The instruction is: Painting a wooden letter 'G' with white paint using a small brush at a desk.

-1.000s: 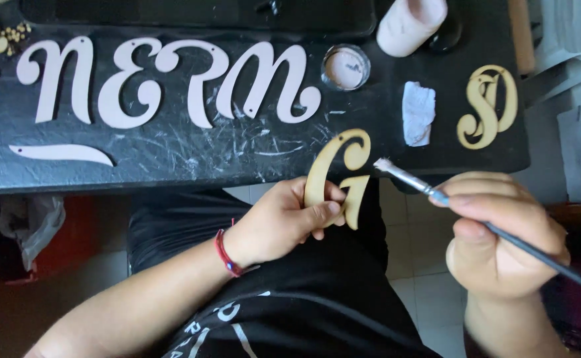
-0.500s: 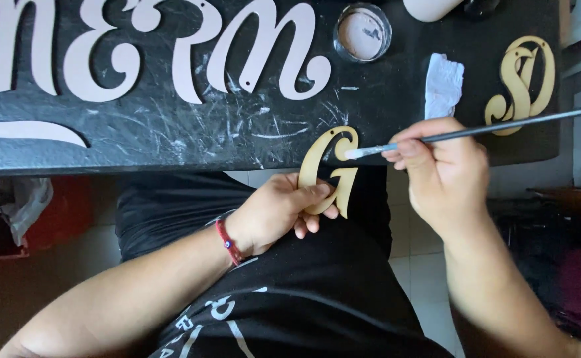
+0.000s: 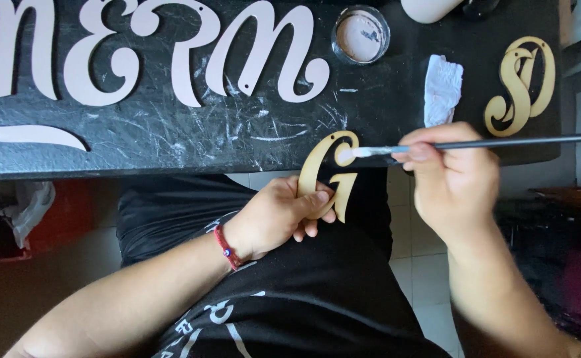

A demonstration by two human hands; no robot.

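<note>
brush tip's come down onto the top curl of the letter now

left hand pinches the bare wooden g upright off the table edge; right hand grips the paintbrush lying sideways, bristles pointing left.

The lower stem of the bare wooden letter is covered by the fingers of the left hand, so the grip beneath cannot be made out. The far end of the paintbrush handle is cut off by the right picture edge, and its middle is hidden inside the right hand. At the table's far edge, a pale container is cropped by the top of the picture, as are the tops of the white painted letters. A white strip near the table's left end is cut by the left picture edge. The dark area at lower right is too blurred to be identified.
</note>
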